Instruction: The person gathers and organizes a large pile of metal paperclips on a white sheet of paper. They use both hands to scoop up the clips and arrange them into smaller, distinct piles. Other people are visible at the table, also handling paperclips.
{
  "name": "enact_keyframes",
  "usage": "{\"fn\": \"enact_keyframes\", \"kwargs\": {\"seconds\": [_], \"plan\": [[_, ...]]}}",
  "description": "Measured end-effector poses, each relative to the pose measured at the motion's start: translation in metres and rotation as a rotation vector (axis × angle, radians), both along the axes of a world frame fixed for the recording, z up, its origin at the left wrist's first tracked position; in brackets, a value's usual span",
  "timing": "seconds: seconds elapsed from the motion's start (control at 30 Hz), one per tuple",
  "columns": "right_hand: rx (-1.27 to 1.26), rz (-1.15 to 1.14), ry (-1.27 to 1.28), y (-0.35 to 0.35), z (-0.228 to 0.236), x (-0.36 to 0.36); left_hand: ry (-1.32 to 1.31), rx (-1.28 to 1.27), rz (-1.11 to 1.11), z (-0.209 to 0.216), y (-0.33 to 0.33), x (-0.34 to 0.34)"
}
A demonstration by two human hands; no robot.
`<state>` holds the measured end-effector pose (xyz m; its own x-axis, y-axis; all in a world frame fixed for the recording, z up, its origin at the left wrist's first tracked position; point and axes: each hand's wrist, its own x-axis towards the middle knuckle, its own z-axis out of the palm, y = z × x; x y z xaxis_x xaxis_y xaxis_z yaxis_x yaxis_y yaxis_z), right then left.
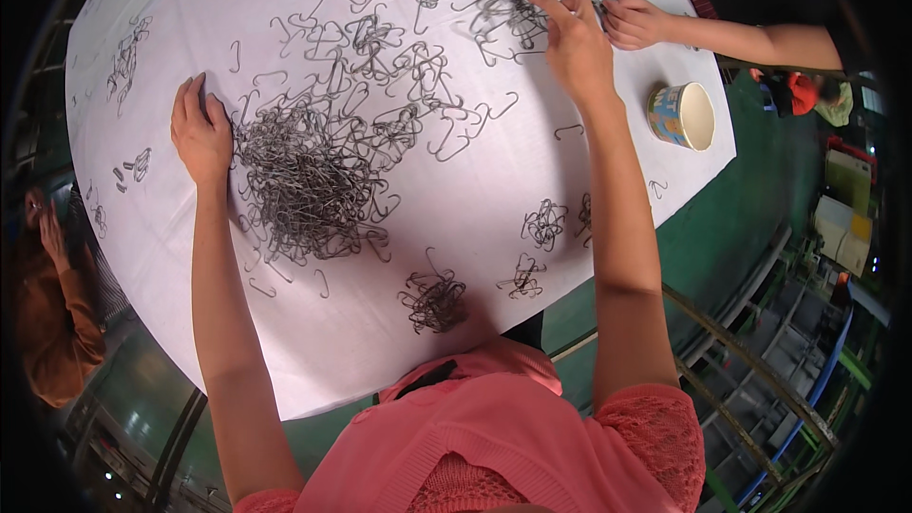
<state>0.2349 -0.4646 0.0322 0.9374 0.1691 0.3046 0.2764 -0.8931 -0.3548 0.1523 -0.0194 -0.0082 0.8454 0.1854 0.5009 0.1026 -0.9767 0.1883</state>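
Now the left hand (202, 138), loosely spread and gripping nothing visible, sits beside the dense hook pile (309, 180) on the white sheet (484, 185), as the right hand (579, 47) reaches farther hooks (518, 21), its grip unclear.

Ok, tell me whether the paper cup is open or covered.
Open: no lid covers the paper cup; its round rim is bare and its pale inside shows.

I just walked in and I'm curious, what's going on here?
The person's left hand is at the left side of a big heap of wire hooks on a white-topped table. The right hand is by a smaller, blurred cluster, near another person's hand. I can't tell whether it holds anything.
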Motion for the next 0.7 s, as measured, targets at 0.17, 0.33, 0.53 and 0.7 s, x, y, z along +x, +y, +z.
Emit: {"fn": "enact_keyframes", "kwargs": {"seconds": [0.17,0.33,0.53,0.7], "plan": [[0.013,0.117,0.146,0.001,-0.002,-0.038,-0.001,-0.004,-0.006,0.001,-0.004,0.0],[0.194,0.115,0.166,0.007,0.003,-0.043,-0.003,0.018,0.006,0.004,-0.005,0.0],[0.016,-0.053,0.108,0.012,-0.008,-0.011,-0.012,0.015,-0.006,0.005,-0.007,0.0],[0.093,-0.048,0.141,0.011,0.005,-0.018,0.006,-0.026,0.003,0.002,-0.004,-0.001]]}}
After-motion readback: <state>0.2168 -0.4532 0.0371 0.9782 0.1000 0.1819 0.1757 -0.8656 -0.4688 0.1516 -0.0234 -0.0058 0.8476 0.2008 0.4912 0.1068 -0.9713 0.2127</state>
